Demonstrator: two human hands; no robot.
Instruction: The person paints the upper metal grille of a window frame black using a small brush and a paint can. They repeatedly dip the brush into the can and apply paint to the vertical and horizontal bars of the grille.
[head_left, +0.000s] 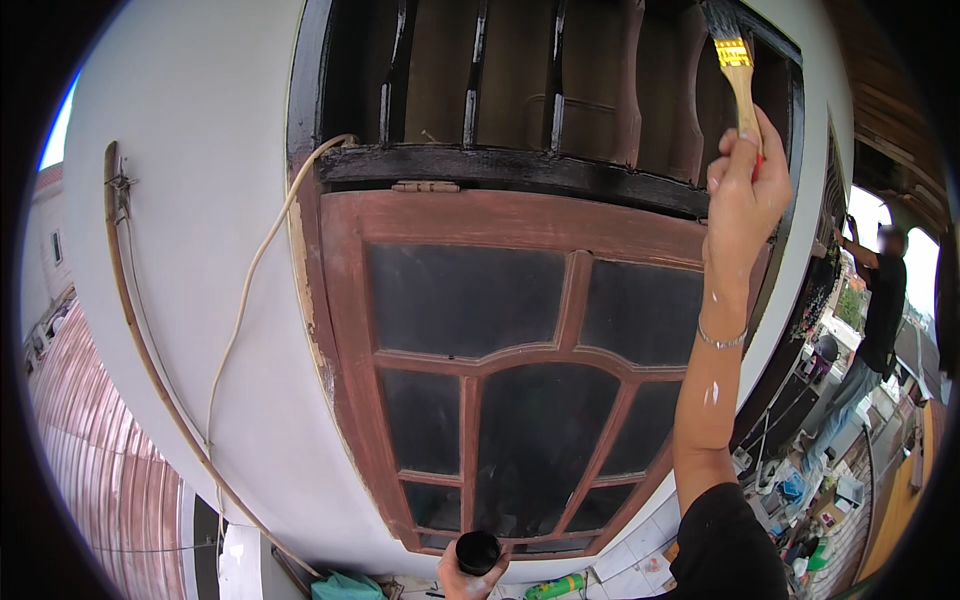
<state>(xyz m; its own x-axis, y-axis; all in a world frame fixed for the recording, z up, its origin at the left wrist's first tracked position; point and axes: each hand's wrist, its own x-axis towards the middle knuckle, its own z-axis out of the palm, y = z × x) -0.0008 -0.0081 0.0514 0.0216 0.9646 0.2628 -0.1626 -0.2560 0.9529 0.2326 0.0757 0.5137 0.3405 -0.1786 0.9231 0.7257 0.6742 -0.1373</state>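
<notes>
Raised at the upper right, my right hand (748,180) grips the wooden handle of a paintbrush (736,75). Its dark bristles touch the window frame near the top right corner. Low in the middle, my left hand (468,582) is wrapped around a small round container (478,552) that looks black inside. Above the brown shutter (520,215) with dark glass panes runs a crossbar (450,165) in glossy black. Several upright slats over it are black, while the slats (692,90) nearest the brush are still brown. White smears mark my right forearm.
On the left, a bent wooden pole (150,340) and a beige cable (262,255) run down the white wall (215,130). A person (880,290) in dark clothes works at the far right, above cluttered tools and containers. A green bottle (555,588) lies below.
</notes>
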